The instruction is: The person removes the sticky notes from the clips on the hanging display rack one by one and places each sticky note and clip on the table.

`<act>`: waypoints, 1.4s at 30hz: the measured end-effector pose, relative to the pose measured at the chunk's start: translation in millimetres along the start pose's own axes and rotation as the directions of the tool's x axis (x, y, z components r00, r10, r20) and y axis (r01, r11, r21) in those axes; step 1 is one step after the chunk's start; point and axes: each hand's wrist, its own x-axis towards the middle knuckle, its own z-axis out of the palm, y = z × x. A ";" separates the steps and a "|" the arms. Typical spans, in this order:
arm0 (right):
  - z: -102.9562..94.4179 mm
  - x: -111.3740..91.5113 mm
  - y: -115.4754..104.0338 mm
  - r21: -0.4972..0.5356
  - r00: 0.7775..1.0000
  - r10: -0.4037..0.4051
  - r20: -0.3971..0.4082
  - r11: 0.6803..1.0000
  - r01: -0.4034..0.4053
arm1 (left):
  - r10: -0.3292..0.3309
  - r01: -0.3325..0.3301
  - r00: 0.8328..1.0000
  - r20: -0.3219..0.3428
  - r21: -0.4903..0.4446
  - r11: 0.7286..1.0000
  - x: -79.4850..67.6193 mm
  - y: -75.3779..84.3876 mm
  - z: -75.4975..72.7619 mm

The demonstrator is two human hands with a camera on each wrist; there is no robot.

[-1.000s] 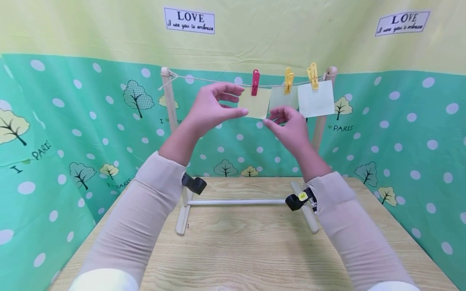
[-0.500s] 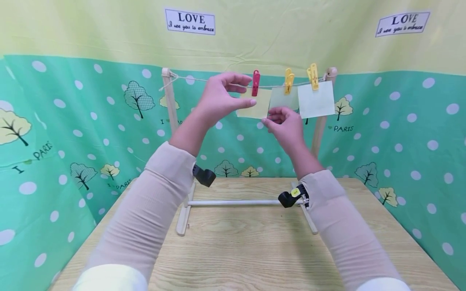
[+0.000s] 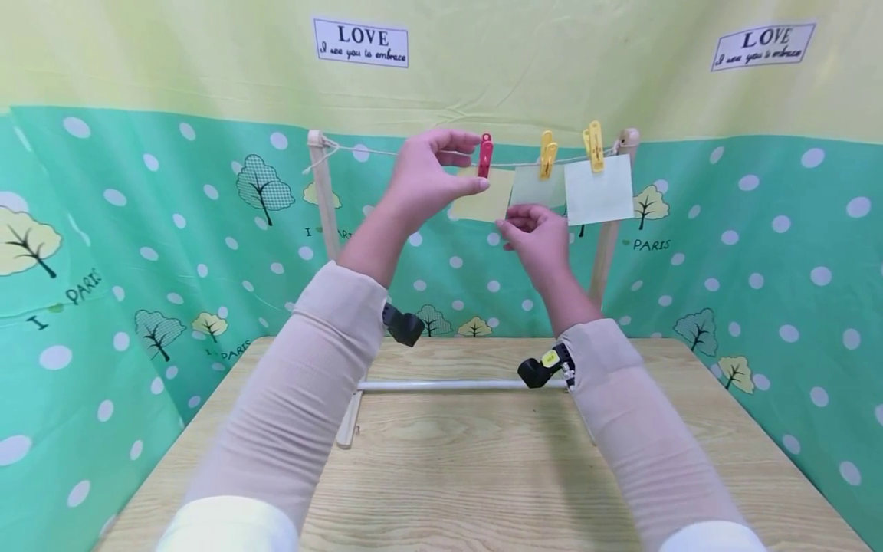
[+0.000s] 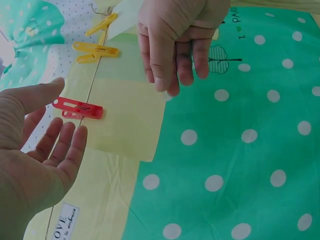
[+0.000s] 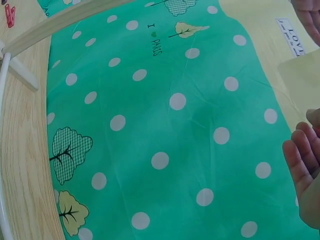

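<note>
A red clothespin (image 3: 486,156) clips a yellow sticky note (image 3: 491,201) to a string (image 3: 375,152). My left hand (image 3: 434,170) is around this clothespin, thumb in front and fingers beside it. In the left wrist view a gap shows between the thumb and fingers, with the red clothespin (image 4: 80,108) between them. My right hand (image 3: 541,239) pinches the note's lower right corner between thumb and fingertip. Right of it, a yellow clothespin (image 3: 548,157) holds a pale green note (image 3: 534,188), and another yellow clothespin (image 3: 595,147) holds a whitish note (image 3: 599,192).
The string runs between two wooden posts (image 3: 324,192) of a rack whose white crossbar (image 3: 448,385) lies low over the wooden table (image 3: 441,468). Another red clothespin (image 5: 10,16) lies on the table in the right wrist view. A dotted curtain (image 3: 207,192) hangs behind.
My left hand has moved right and up, from the yellow note's left edge to the red clothespin. The right hand stays at the note's corner while its forearm shifts slightly left.
</note>
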 end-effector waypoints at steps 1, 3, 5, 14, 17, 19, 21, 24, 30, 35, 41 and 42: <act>1.4 0.6 0.2 0.007 1.000 0.004 -0.004 1.000 -0.004 | -0.002 0.002 1.000 -0.001 -0.008 1.000 1.2 0.0 0.8; 4.0 1.5 0.7 0.016 1.000 0.017 -0.016 1.000 -0.017 | -0.005 0.005 1.000 -0.005 -0.021 1.000 3.4 -0.2 2.6; 6.3 2.4 1.5 0.020 0.999 0.023 -0.031 1.000 -0.023 | -0.015 0.015 1.000 -0.011 -0.023 1.000 5.6 -0.9 4.3; 11.4 5.2 12.7 0.083 0.995 0.031 -0.098 0.996 -0.023 | -0.033 0.033 0.999 0.018 0.018 0.999 10.0 -6.7 10.4; 12.7 5.6 15.3 0.114 0.994 0.017 -0.104 0.993 -0.005 | -0.019 0.019 1.000 0.002 0.008 1.000 9.9 -9.4 12.3; 13.0 5.5 16.6 0.130 0.994 0.011 -0.112 0.992 0.004 | -0.009 0.009 1.000 -0.004 0.016 1.000 9.9 -11.2 13.9; 12.9 5.0 17.6 0.139 0.993 0.006 -0.120 0.990 0.011 | 0.027 -0.026 1.000 -0.008 0.045 0.999 9.9 -13.0 16.2; 12.1 3.7 19.0 0.138 0.992 0.002 -0.127 0.990 0.016 | 0.091 -0.088 0.996 -0.017 0.110 0.990 9.6 -15.5 19.3; 11.7 1.0 21.0 0.125 0.994 0.000 -0.113 0.992 0.014 | 0.184 -0.171 0.982 -0.039 0.215 0.961 8.5 -18.7 21.7; 11.8 -0.6 21.2 0.121 0.994 0.002 -0.108 0.993 0.011 | 0.183 -0.162 0.981 -0.063 0.253 0.954 6.4 -19.5 20.9; 12.2 -3.8 20.4 0.109 0.995 -0.015 -0.098 0.994 0.026 | 0.215 -0.199 0.969 -0.119 0.131 0.971 2.0 -21.8 19.5; 12.4 -4.6 20.4 0.109 0.995 -0.016 -0.095 0.994 0.026 | 0.227 -0.214 0.965 -0.132 0.105 0.971 1.3 -22.2 19.2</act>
